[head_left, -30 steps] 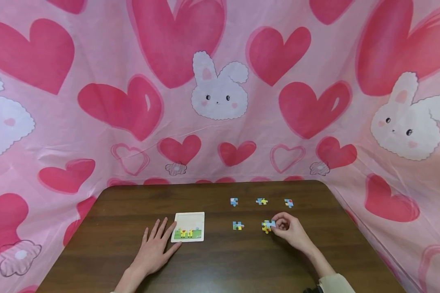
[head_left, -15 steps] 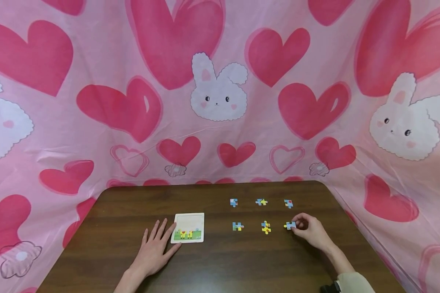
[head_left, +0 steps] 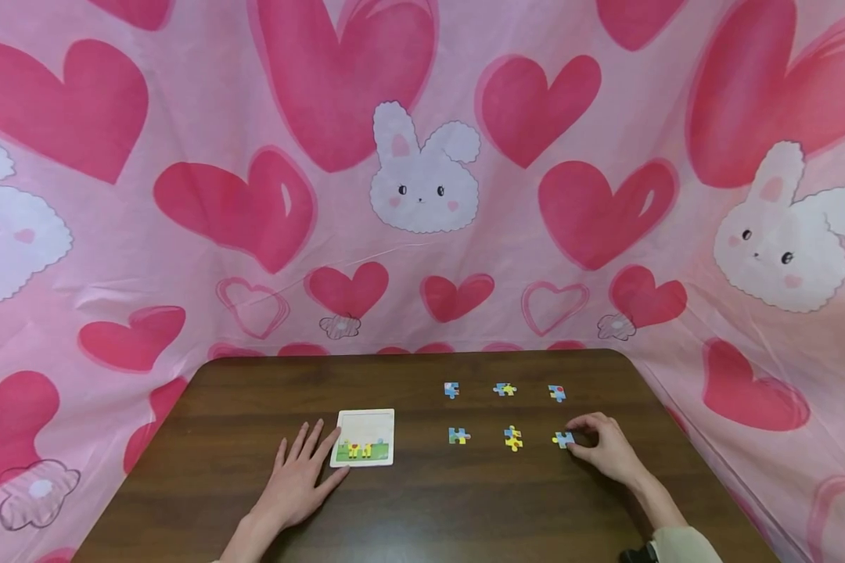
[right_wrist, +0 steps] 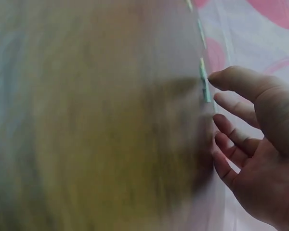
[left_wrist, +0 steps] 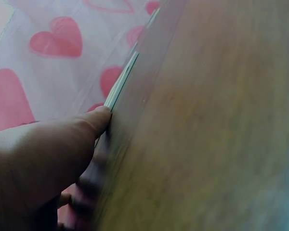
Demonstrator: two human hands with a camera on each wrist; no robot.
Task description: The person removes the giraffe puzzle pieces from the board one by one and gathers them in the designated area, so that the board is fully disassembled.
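My left hand (head_left: 296,483) lies on the table with its fingers spread, thumb and fingertips at the left edge of a small square puzzle board (head_left: 362,455). The board has a white frame and a green and yellow picture along its lower part. In the left wrist view the thumb (left_wrist: 98,120) touches the board's edge (left_wrist: 120,84). On the right, a blue jigsaw piece (head_left: 562,440) with a yellow tab lies on the table. My right hand (head_left: 609,450) is beside it, thumb and index finger parted around its right end. The right wrist view shows the fingertips (right_wrist: 216,79) close to the piece (right_wrist: 204,82).
Several other jigsaw pieces lie in two rows: a yellow one (head_left: 512,439), a blue and green one (head_left: 458,436), and behind them blue ones (head_left: 451,389), (head_left: 557,393) around a blue and yellow one (head_left: 505,389). A pink heart-patterned cloth (head_left: 422,258) surrounds the brown table (head_left: 422,508).
My right hand has carried the blue piece rightward, away from the yellow piece, set it down at the front row's right end, and loosened its pinch. The left hand has stayed put.
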